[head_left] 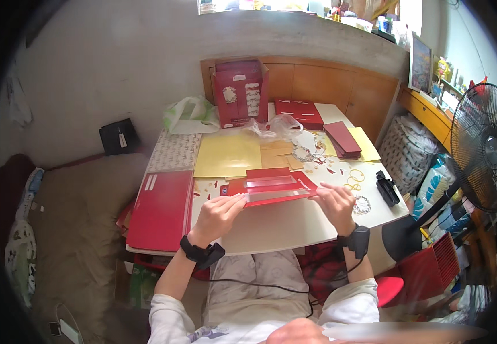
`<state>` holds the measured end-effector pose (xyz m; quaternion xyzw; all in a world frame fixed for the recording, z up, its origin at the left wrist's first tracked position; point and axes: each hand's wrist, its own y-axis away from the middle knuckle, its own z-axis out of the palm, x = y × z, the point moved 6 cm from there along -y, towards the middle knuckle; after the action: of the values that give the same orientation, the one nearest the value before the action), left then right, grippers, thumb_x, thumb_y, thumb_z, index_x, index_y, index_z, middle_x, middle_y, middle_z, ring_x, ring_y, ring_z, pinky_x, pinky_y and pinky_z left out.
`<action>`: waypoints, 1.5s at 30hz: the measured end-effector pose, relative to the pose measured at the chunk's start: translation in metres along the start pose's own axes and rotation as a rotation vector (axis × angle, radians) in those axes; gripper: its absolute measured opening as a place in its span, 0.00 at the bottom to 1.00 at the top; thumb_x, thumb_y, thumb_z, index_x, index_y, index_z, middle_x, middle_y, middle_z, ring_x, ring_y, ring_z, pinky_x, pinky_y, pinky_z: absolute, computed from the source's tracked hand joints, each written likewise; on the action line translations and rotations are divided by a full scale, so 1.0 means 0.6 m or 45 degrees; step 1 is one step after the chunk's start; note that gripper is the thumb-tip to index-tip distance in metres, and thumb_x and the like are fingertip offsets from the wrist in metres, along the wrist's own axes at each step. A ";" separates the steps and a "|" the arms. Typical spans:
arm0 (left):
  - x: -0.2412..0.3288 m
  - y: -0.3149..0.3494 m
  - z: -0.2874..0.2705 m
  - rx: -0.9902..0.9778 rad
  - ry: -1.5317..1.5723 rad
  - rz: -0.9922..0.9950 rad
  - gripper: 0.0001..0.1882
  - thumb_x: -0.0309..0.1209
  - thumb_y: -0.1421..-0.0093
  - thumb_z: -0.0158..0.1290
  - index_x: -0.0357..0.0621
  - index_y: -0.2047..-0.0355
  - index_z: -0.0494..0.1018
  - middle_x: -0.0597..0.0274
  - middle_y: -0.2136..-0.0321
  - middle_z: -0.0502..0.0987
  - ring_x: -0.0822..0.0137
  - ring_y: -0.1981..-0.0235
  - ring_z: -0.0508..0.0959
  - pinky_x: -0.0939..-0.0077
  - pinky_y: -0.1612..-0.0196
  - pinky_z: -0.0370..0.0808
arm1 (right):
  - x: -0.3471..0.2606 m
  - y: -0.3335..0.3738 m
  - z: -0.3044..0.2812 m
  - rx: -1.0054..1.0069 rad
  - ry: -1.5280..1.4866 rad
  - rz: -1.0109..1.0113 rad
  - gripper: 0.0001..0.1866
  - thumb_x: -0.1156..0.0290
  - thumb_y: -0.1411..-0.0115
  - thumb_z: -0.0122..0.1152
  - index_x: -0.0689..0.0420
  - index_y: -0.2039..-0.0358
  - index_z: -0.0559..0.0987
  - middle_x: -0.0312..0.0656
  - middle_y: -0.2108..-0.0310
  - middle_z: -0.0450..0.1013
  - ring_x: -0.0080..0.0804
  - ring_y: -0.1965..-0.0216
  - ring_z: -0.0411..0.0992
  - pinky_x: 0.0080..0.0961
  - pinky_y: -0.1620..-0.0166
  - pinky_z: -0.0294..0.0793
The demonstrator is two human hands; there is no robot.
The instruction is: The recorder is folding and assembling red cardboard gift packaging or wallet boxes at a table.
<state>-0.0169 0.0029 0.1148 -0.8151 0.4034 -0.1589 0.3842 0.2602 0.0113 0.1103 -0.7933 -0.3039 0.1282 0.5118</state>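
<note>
Keeping the red card (277,188) flat calls for even, light tension — left fingers (240,199) and right fingers (325,190) pinch opposite ends. Avoid creasing its pale strips (276,195).

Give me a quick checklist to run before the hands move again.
1. Left hand holding the left end of the red card piece: ok.
2. Right hand holding its right end: ok.
3. Small red scraps cleared from the table: not ok, scattered beyond the piece.
4. Black cable away from the piece: ok, it runs across the lap.
5. Clear film in the piece's long windows: cannot tell.
</note>
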 end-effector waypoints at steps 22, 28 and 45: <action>-0.076 0.009 -0.021 0.302 0.064 -0.211 0.09 0.21 0.43 0.55 0.40 0.62 0.79 0.55 0.73 0.82 0.63 0.72 0.83 0.72 0.68 0.78 | 0.020 -0.065 -0.033 0.172 -0.103 0.125 0.18 0.73 0.43 0.67 0.57 0.52 0.76 0.44 0.53 0.78 0.41 0.48 0.75 0.33 0.51 0.73; -0.152 0.052 0.016 0.804 0.953 -0.938 0.11 0.31 0.30 0.50 0.34 0.62 0.77 0.68 0.75 0.77 0.81 0.74 0.69 0.83 0.71 0.66 | 0.056 0.007 0.028 -0.013 -0.392 0.631 0.11 0.66 0.38 0.64 0.61 0.61 0.80 0.49 0.65 0.79 0.43 0.64 0.78 0.35 0.59 0.76; -0.155 0.079 0.117 0.285 1.453 -0.958 0.15 0.31 0.34 0.55 0.35 0.51 0.70 0.62 0.61 0.77 0.70 0.61 0.76 0.74 0.54 0.72 | -0.004 0.002 0.142 0.331 -2.464 1.256 0.16 0.78 0.33 0.54 0.67 0.45 0.74 0.46 0.46 0.74 0.31 0.47 0.74 0.30 0.42 0.73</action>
<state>-0.0604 0.0925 0.0379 -0.6441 0.2134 -0.7259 0.1126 0.2149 0.0721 0.0714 -0.3310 -0.2104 0.9194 0.0286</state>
